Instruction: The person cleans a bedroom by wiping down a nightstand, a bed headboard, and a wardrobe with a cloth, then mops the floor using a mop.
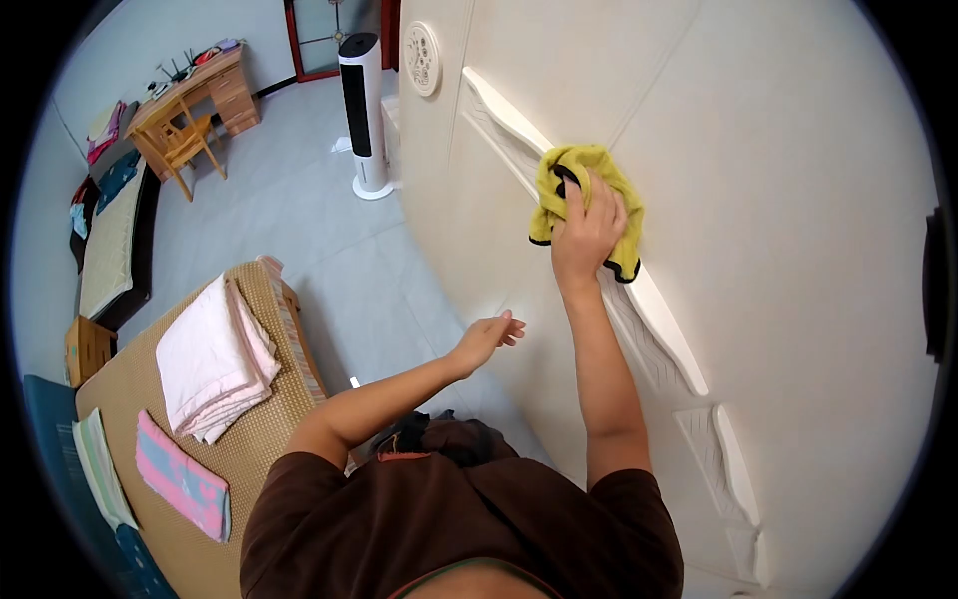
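Note:
My right hand (587, 228) presses a yellow-green cleaning cloth (624, 205) with black edging against the pale wardrobe front (758, 220). The cloth is bunched under my fingers and covers the middle of a long white carved handle (659, 324). Below it, a second, shorter carved handle (736, 469) shows on the same front. My left hand (489, 341) hangs in the air in front of my body, apart from the panel. Its fingers are loosely bent, with nothing in them.
A bed (110, 384) with a folded pink quilt (215, 349) and a pink-blue pillow (185, 479) stands to my left. A white tower fan (371, 150) stands on the tiled floor (299, 220) ahead. Farther back are a wooden chair (185, 145) and a desk (190, 85).

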{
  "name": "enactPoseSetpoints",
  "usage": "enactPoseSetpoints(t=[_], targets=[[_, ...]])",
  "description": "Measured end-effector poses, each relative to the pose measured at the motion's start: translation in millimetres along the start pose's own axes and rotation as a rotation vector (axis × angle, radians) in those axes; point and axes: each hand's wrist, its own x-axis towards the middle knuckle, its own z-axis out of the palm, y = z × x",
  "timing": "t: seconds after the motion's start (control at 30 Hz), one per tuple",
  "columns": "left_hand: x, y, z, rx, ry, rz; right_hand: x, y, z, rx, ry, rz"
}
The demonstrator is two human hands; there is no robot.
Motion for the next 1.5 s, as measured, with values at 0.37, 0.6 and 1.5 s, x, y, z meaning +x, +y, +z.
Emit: enactPoseSetpoints(t=[0.37, 0.6, 1.5], targets=[[23.7, 1.1, -144.5, -0.150, 0.241, -0.008, 42.6, -61.0, 166.9, -0.211, -0.112, -0.072], [63.4, 26.5, -257.3, -0.180, 0.238, 0.024, 81.0, -95.7, 282.6, -0.255, -0.227, -0.060], [127.2, 70.6, -616.0, -0.266, 0.614, -0.086, 90.6, -181.5, 516.8, -0.185, -0.113, 0.104]])
